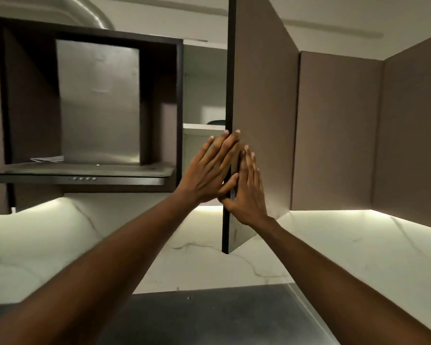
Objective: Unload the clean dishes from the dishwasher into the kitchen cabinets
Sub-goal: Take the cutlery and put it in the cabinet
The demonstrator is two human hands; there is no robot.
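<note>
Head view: you had both hands on the cabinet door (pixel 264 95), swung edge-on. Left hand (pixel 209 170) and right hand (pixel 246 188) were flat, fingers (pixel 224 145) straight, sandwiching the free edge, gripping nothing. Door looked stiff and light; push near that edge. Cabinet (pixel 204 128) behind showed pale shelves, contents unclear. No dishes or dishwasher visible; bench (pixel 209 317) below

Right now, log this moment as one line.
phase: cabinet door open | left hand flat on inner side | right hand flat on outer face | dishes held: none
</note>
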